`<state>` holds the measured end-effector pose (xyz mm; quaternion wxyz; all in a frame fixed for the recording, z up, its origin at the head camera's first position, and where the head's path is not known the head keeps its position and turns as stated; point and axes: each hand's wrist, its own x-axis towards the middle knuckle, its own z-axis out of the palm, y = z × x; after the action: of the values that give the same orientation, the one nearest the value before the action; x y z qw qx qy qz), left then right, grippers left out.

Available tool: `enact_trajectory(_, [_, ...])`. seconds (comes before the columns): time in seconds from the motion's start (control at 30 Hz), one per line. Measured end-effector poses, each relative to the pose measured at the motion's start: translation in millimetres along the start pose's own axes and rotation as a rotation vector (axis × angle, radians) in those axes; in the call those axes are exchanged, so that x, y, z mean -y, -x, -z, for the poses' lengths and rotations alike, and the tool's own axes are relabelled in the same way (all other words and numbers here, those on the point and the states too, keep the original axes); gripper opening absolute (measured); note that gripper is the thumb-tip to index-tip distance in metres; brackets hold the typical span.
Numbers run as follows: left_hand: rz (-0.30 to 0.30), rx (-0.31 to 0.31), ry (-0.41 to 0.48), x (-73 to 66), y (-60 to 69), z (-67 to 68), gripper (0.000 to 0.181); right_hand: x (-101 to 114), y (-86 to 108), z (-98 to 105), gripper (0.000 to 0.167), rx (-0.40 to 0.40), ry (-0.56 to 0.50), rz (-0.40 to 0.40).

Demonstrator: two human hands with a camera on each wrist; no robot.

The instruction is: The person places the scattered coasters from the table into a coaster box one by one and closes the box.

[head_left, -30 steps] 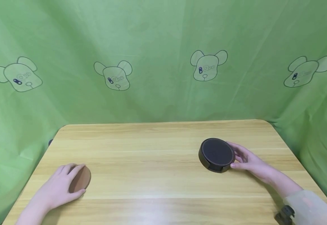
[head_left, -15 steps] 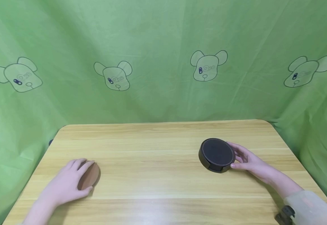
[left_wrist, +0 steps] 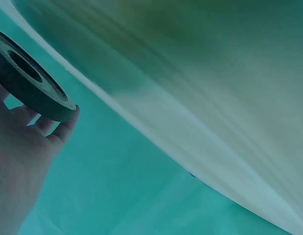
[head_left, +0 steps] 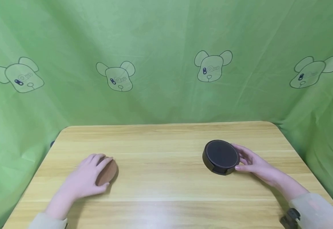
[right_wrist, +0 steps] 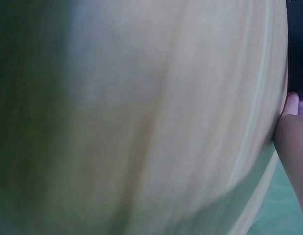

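Note:
My left hand (head_left: 83, 178) grips a round brown disc (head_left: 109, 173) with a wood-like top, thumb at its near edge and fingers at the far one. A shadow falls on the tabletop below it. In the left wrist view the disc (left_wrist: 43, 93) appears tilted, its underside showing a dark round recess or hole in the middle. On the right, a black round coaster holder (head_left: 222, 155) with a stitched black coaster on top stands on the table. My right hand (head_left: 253, 165) holds its right side between thumb and fingers. Only part of the holder (right_wrist: 298, 49) enters the right wrist view.
Both hands work over a light wood-grain table (head_left: 160, 178) with rounded far corners. A green curtain (head_left: 166, 95) printed with bear-head outlines hangs behind the table and along its sides. A small dark device (head_left: 291, 218) sits at my right sleeve.
My left hand has carried the brown disc rightward and away from me, toward the table's middle. The right hand and the black coaster holder have stayed in place.

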<state>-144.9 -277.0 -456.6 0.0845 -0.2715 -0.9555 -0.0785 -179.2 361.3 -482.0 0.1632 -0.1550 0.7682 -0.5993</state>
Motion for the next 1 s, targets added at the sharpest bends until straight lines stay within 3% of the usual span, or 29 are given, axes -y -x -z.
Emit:
enact_trajectory(0.4, [-0.082,0.039,-0.009,-15.1,-32.5,-12.7,0.092,-1,-0.5,0,0.085,0.008,-0.016,0.022])
enact_trajectory(1.0, [-0.223,0.071,-0.001,-50.7,-77.7,-17.4,0.092,-2,-0.1,0,0.084,0.007,-0.020,0.023])
